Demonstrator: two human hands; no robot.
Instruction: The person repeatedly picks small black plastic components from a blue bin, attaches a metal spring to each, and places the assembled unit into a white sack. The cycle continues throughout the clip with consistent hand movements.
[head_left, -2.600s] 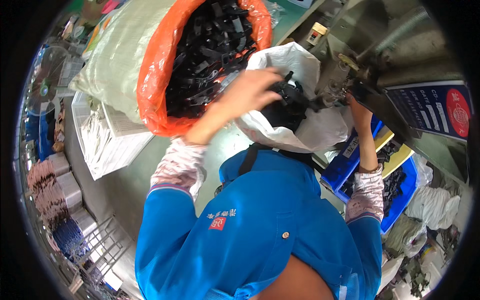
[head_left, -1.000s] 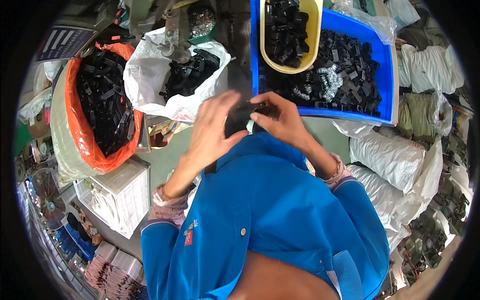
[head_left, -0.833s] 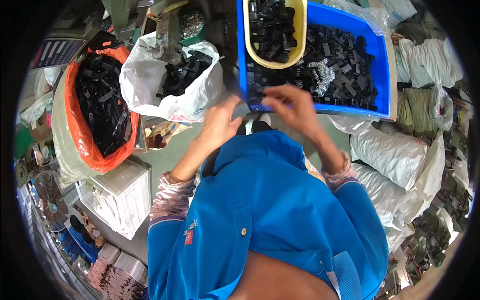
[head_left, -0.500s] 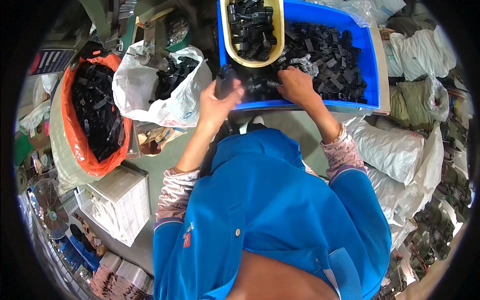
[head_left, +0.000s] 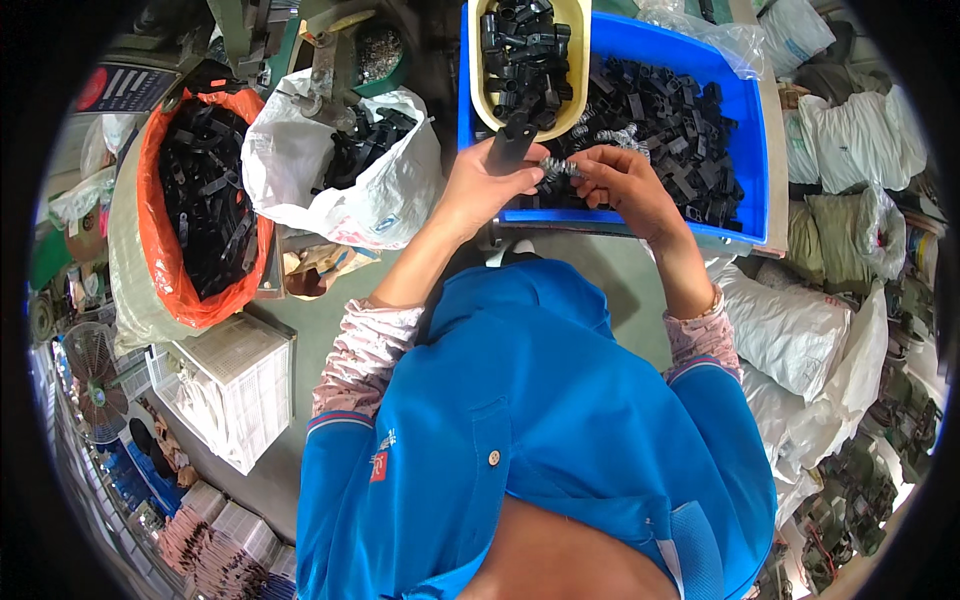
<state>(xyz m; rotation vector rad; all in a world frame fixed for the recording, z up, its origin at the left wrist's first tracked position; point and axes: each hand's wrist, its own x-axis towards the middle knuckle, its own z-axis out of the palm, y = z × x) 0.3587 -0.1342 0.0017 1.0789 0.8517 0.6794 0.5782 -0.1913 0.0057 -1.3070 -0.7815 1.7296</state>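
Note:
My left hand [head_left: 472, 192] grips a flat black plastic part [head_left: 512, 143], which points up and away from me. Between the fingertips of my right hand [head_left: 632, 192] is a metal coil spring [head_left: 558, 168], its left end close to the black part. Whether the two touch, I cannot tell. Both hands are over the near edge of a blue bin [head_left: 755, 150] heaped with black plastic pieces [head_left: 690, 135]. More coil springs [head_left: 625, 138] lie on that heap. A cream tub [head_left: 582, 55] of black tubular pieces rests at the bin's left side.
To the left stand a white sack [head_left: 290, 165] and an orange-lined sack [head_left: 160, 265], both holding black parts. A white plastic crate [head_left: 245, 400] is below them. Full white sacks [head_left: 785, 320] are stacked at right. A green dish [head_left: 385, 80] of small metal pieces sits at the back.
My right hand has come up from the spring pile with a spring. My left hand has moved right with the black part, so the hands are now close together.

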